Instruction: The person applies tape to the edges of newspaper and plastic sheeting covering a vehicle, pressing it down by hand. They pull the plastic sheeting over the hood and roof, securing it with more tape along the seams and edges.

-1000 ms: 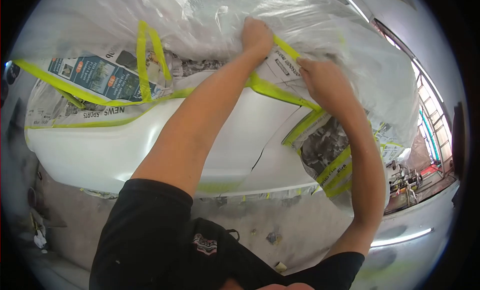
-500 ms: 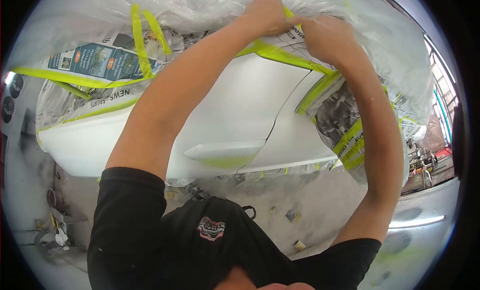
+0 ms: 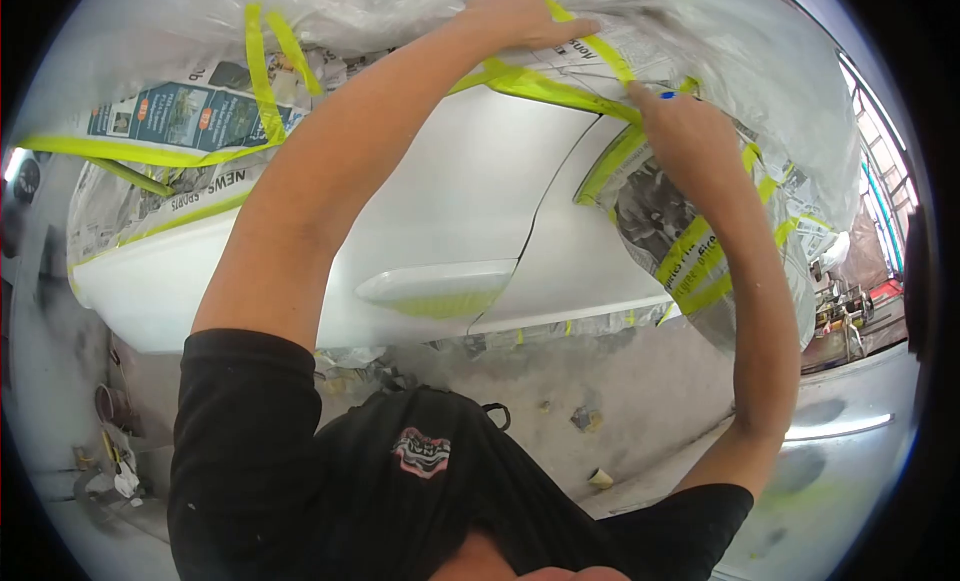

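A strip of yellow-green masking tape (image 3: 606, 53) runs over the newspaper (image 3: 572, 61) along the upper edge of a white car body panel (image 3: 430, 201). My left hand (image 3: 512, 19) lies on the covering at the strip's upper end, thumb stretched out along the newspaper and the other fingers partly hidden. At the strip's lower end my right hand (image 3: 690, 131) is closed on the tape, its index finger reaching along it. A small blue spot shows by the right knuckles; I cannot make out what it belongs to.
Clear plastic sheeting (image 3: 780, 71) drapes over the top. Taped newspaper (image 3: 650, 216) covers a rounded area at right. A white door handle (image 3: 435, 286) sticks out from the panel. Small scraps (image 3: 586, 418) and a paper cup-like piece (image 3: 600, 478) lie on the floor.
My hands were close together at the top edge. My right hand has moved right and down, and a length of tape now shows between them. The view has shifted slightly.
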Tool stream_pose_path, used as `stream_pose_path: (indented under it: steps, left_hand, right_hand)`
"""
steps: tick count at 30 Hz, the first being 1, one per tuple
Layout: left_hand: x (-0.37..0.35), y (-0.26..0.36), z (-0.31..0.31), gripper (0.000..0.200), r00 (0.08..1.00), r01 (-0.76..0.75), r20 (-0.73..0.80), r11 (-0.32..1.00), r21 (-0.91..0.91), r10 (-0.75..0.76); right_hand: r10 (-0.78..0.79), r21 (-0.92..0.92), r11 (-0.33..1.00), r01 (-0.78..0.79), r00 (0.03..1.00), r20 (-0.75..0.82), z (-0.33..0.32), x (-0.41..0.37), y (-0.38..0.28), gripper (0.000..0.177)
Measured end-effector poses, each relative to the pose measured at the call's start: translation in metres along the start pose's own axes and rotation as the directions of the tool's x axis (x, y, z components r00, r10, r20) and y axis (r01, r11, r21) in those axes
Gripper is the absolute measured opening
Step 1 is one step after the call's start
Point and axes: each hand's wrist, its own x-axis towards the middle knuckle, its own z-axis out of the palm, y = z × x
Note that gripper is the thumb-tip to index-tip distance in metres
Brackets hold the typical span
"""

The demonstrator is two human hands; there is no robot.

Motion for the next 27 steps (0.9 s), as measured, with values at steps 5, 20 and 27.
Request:
stream_pose_path:
  steps: [5,20,27]
  left_hand:
    - [-0.018,0.03,-0.006,0.143,0.998,0.06,0.006,0.994,0.096,-0.061]
    - [-0.008,0.036,0.01,0.153,0.995,-0.048,0.095,0.982,0.18,0.032]
    - [-0.007,0.015,0.005,0.145,0.994,-0.053,0.096,0.995,0.084,0.044]
  right_hand:
    - [-0.073,-0.059,0.996,0.067,0.992,-0.106,0.016,0.0,0.002,0.027]
    - [-0.106,0.006,0.994,0.113,0.949,-0.296,0.012,-0.015,-0.004,0.005]
    - [-0.098,0.245,0.956,0.16,0.964,-0.247,-0.021,-0.044,-0.053,0.019]
